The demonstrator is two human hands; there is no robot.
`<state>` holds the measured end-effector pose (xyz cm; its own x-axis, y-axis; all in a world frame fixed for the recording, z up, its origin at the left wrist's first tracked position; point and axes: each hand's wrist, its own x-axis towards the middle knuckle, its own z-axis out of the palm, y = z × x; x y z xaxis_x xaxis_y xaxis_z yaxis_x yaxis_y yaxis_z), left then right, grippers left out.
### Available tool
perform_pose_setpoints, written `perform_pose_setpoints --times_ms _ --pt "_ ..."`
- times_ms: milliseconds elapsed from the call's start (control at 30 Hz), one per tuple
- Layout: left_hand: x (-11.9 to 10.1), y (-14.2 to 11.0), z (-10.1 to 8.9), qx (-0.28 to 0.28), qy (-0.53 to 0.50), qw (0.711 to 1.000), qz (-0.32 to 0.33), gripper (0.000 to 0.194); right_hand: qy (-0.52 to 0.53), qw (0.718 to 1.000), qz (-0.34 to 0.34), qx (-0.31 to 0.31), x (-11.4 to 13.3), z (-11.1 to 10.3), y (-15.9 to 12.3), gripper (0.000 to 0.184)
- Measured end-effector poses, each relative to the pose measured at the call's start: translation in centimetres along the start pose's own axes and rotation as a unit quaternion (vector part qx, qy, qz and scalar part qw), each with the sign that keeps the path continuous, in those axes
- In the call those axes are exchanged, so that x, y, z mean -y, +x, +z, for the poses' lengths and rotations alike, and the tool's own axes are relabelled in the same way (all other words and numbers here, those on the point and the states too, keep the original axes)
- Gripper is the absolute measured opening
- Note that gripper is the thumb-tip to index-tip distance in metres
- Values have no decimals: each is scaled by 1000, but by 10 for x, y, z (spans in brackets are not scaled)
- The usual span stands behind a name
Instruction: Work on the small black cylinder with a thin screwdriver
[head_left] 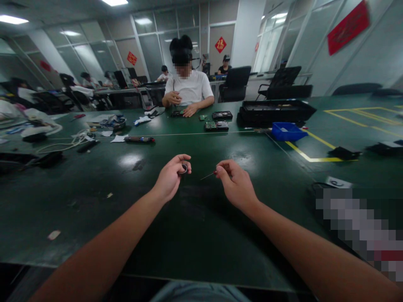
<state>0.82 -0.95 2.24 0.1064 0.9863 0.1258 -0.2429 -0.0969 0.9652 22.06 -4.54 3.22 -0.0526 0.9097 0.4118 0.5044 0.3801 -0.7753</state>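
Observation:
My left hand (171,176) is raised over the green table, its fingers curled around a small round object (184,168) with a silvery rim and a dark middle. What kind of object it is cannot be made out. To the right of it, my right hand (237,184) pinches a thin screwdriver (208,176). Its slim metal shaft points left and slightly down toward my left hand, and a bit of red shows at the fingertips. Most of the handle is hidden in my fingers. The shaft tip is apart from the round object.
Across the green table (189,243) a person (189,90) handles a device, with hard drives (217,126) nearby. A blue bin (288,132) and a long black tray (275,112) stand right of them. A cylindrical tool (140,139) and cables (67,144) lie left.

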Motion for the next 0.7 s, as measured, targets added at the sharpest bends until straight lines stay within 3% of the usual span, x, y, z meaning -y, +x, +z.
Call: perform_pose_setpoints --times_ms 167,300,367,567,700 --pt "8 0 -7 55 182 981 37 34 -2 1000 4 19 1 0 -1 18" --pt "13 -1 -10 112 299 945 72 52 -6 999 9 30 4 -1 -1 16" --pt "18 -1 -12 107 348 927 86 54 -16 999 13 38 6 -2 -1 18" --pt "25 3 -18 121 425 887 132 29 7 1000 2 4 4 -4 -1 21" --pt "19 1 -15 110 467 868 128 37 68 997 -8 -25 -3 -2 -1 19"
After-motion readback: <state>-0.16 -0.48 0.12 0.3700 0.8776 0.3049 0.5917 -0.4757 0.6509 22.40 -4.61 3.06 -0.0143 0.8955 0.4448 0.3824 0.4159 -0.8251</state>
